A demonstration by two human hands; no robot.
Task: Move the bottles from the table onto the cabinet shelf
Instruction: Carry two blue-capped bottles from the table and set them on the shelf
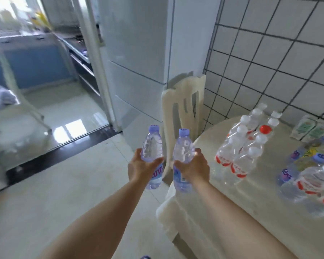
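Two bottles: one in each hand, both upright, purple-capped, held over the floor just left of the tabletop (pixel 232 202).
Left hand (pixel 140 166): fingers clamped round the waist of the left bottle (pixel 151 146).
Right hand (pixel 192 166): fingers clamped round the waist of the right bottle (pixel 183 144).
Step in hand: carrying the pair off to the cabinet shelf, by my reading; no shelf could be made out for certain in this view.
Doing it well: keep both bottles upright and apart so they do not knock, hold them at the waist as they were, steer clear of the chair (pixel 185 101) and the fridge (pixel 138 53), and set one down before letting go of the other.
Left on the tabletop: a shrink-wrapped pack (pixel 245 146) of about ten white-capped bottles plus one red cap (pixel 266 129); a second pack (pixel 310 180) at the right edge, count unclear; several loose purple-capped bottles, too blurred to count.
Also there: two cartons (pixel 310 128) by the tiled wall.
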